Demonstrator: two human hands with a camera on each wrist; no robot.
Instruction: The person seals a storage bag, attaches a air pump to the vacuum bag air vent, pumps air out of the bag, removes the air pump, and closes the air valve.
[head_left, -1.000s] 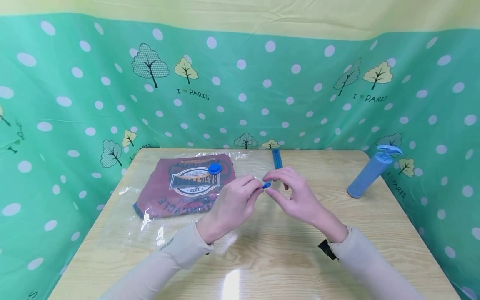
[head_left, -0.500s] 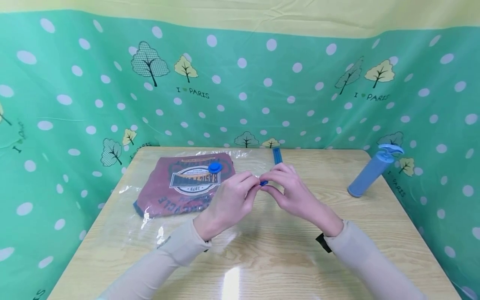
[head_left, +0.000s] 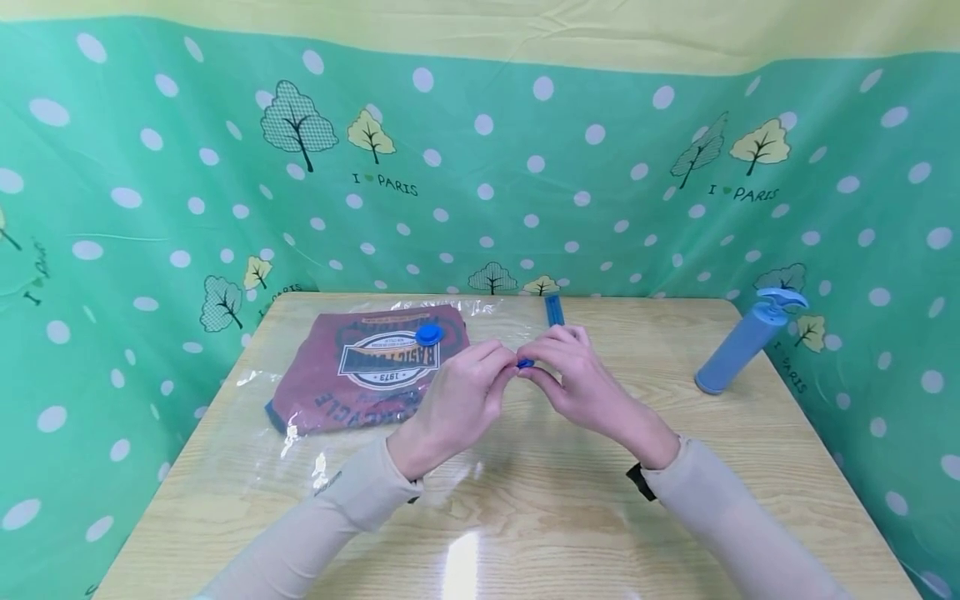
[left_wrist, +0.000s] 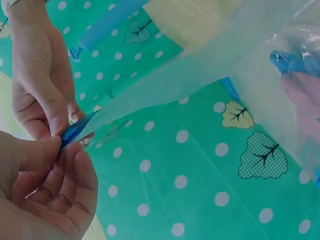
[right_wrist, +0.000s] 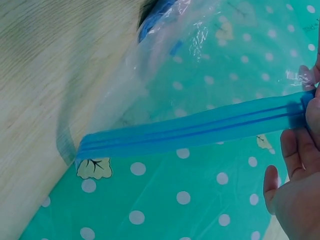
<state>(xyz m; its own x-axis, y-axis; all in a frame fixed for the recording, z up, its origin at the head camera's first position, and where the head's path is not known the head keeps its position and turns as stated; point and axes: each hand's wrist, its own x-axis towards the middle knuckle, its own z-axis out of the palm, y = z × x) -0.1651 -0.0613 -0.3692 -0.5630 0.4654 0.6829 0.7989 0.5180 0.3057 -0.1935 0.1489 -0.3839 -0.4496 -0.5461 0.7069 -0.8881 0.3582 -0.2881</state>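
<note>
A clear plastic storage bag (right_wrist: pixel 120 85) lies on the table with a folded maroon T-shirt (head_left: pixel 307 387) inside. A round blue valve cap (head_left: pixel 429 335) sits on it. Along the bag's right side runs a blue zip strip (right_wrist: pixel 195 125). My left hand (head_left: pixel 457 396) pinches the strip's near end between thumb and fingers. Right beside it, my right hand (head_left: pixel 581 379) pinches the same end. A small dark blue piece (right_wrist: pixel 306 109) shows at their fingertips; the fingers partly hide it, so its shape is unclear. In the left wrist view, the bag's edge (left_wrist: pixel 165 82) stretches away from both hands.
A blue hand pump (head_left: pixel 738 350) stands tilted-looking at the table's right side, away from both hands. Behind the wooden table (head_left: pixel 555 533) hangs a green dotted curtain (head_left: pixel 450 250), which also closes in the left and right sides.
Both hands have shifted slightly left along with the pinched strip end. My right hand has drawn closer to the left, and its fingers have closed in over the dark blue piece.
</note>
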